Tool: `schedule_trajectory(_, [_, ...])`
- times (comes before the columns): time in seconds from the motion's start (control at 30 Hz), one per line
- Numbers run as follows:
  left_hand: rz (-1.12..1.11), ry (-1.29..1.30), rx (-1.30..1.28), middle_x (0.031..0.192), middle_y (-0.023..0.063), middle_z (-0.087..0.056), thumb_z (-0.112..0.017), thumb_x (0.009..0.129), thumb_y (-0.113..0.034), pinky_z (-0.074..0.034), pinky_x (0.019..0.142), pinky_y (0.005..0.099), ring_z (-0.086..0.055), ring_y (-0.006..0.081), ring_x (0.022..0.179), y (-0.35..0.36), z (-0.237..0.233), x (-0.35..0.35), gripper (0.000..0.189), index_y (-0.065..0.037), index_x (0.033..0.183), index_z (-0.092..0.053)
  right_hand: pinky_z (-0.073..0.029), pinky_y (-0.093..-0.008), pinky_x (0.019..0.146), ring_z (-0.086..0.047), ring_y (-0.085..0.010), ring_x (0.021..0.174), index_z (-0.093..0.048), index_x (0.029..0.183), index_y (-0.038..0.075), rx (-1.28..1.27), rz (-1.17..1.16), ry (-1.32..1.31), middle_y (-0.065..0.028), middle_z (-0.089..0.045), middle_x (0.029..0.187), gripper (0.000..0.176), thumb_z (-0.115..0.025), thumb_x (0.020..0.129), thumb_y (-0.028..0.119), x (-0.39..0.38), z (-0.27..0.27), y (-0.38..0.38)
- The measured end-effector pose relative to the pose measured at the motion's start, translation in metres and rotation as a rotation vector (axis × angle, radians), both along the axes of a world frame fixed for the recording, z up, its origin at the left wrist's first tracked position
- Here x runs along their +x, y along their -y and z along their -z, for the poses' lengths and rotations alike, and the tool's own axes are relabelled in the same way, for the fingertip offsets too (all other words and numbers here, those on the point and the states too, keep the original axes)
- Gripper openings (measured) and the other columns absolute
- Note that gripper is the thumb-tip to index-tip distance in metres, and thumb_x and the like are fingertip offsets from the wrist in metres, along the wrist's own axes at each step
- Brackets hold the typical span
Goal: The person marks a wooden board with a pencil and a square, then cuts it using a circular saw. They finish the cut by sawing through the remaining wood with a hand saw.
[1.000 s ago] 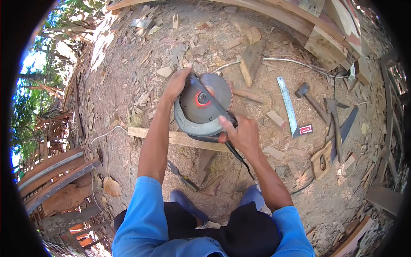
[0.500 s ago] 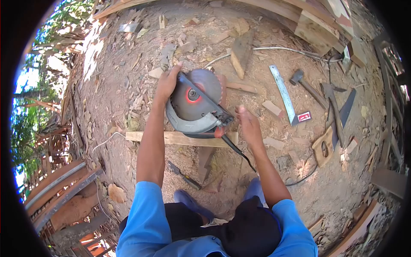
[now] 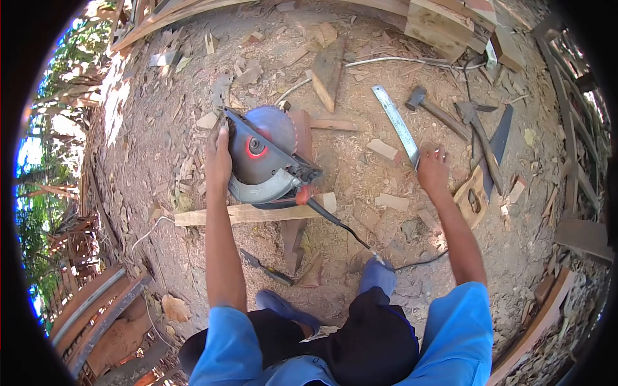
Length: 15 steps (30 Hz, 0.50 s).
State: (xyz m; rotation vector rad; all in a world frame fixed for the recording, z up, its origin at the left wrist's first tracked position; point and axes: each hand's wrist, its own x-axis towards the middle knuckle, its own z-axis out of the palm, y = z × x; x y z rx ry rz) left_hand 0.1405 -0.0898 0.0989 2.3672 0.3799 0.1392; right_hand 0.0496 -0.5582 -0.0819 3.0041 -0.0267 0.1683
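— Dirt ground [image 3: 541, 174], outdoors, patchy sun, greenery [image 3: 38, 219] off left. Biggest thing down there?

— Circular saw [image 3: 257, 167], easily. Just left of centre, tilted, toothed blade facing up. On or against a pale board [image 3: 254, 215], can't tell which.

— Over on the right?

— Handsaw [image 3: 499, 145] with wooden handle, lying near a hammer [image 3: 444, 117]. Then a try square [image 3: 394, 125], marked steel blade slanting up-left.

— Okay, and hands?

— Left hand [image 3: 219, 154] touching the circular saw's left edge. Fingers partly hidden, so can't tell how tight. Right hand [image 3: 432, 168] down at the try square's near end, fingers close together and bent. Can't tell if pinching or just touching.

— Smallest stuff?

— Wood chips [image 3: 185, 168], scattered everywhere.
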Motion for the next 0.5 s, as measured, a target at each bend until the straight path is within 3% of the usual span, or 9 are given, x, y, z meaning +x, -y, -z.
schedule_trajectory(0.07, [-0.028, 0.035, 0.213, 0.132, 0.0269, -0.062, -0.043, 0.104, -0.047, -0.039, 0.109, 0.0398, -0.057, 0.0348, 0.127, -0.024, 0.034, -0.016, 0.062, 0.004, 0.139, -0.055, -0.041, -0.0488, 0.104, -0.052, -0.0337, 0.124, -0.064, 0.114, 0.008, 0.01, -0.084, -0.038, -0.0111, -0.062, 0.121, 0.028, -0.061, 0.086, 0.011, -0.003, 0.01, 0.021])
schedule_trajectory(0.1, [-0.08, 0.042, 0.079, 0.133, 0.0253, -0.062, -0.044, 0.105, -0.042, -0.04, 0.109, 0.0392, -0.057, 0.036, 0.127, -0.003, 0.013, -0.026, 0.057, 0.0, 0.14, -0.056, -0.041, -0.0482, 0.105, -0.053, -0.0333, 0.123, -0.065, 0.113, 0.009, 0.015, -0.135, -0.056, -0.0108, -0.063, 0.119, 0.028, -0.059, 0.086, 0.008, -0.002, 0.011, 0.027])
schedule_trajectory(0.2, [-0.042, -0.016, -0.067, 0.147, 0.0233, -0.051, -0.035, 0.106, -0.046, -0.015, 0.123, 0.0449, -0.032, 0.0406, 0.146, -0.002, 0.008, -0.023, 0.061, -0.001, 0.145, -0.051, -0.041, -0.0489, 0.106, -0.055, -0.0336, 0.12, -0.065, 0.111, 0.008, 0.031, -0.201, -0.205, -0.0108, -0.064, 0.117, 0.024, -0.057, 0.088, 0.008, 0.009, 0.009, 0.04])
schedule_trajectory(0.3, [-0.024, -0.05, -0.153, 0.145, 0.0213, -0.054, -0.042, 0.106, -0.041, -0.03, 0.116, 0.0377, -0.046, 0.031, 0.138, -0.022, 0.013, -0.014, 0.057, 0.001, 0.142, -0.054, -0.041, -0.0504, 0.104, -0.057, -0.0342, 0.118, -0.063, 0.114, 0.007, -0.027, -0.409, -0.314, -0.0122, -0.065, 0.116, 0.026, -0.056, 0.089, 0.009, 0.021, -0.006, 0.056])
schedule_trajectory(0.4, [-0.057, -0.083, -0.108, 0.14, 0.0201, -0.059, -0.046, 0.106, -0.039, -0.037, 0.112, 0.0338, -0.055, 0.0275, 0.131, -0.048, 0.028, 0.002, 0.054, 0.0, 0.142, -0.054, -0.042, -0.0504, 0.103, -0.059, -0.0359, 0.115, -0.06, 0.116, 0.005, 0.065, -0.52, -0.163, -0.0171, -0.065, 0.113, 0.029, -0.059, 0.087, 0.009, 0.016, -0.025, 0.047])
schedule_trajectory(0.5, [-0.088, -0.129, -0.211, 0.139, 0.0178, -0.06, -0.048, 0.106, -0.039, -0.037, 0.112, 0.032, -0.056, 0.025, 0.13, -0.073, 0.044, 0.019, 0.055, -0.001, 0.144, -0.052, -0.043, -0.0483, 0.101, -0.061, -0.0368, 0.11, -0.056, 0.121, 0.003, 0.467, -0.261, -0.392, -0.0234, -0.063, 0.112, 0.039, -0.065, 0.084, 0.012, 0.007, -0.095, 0.008])
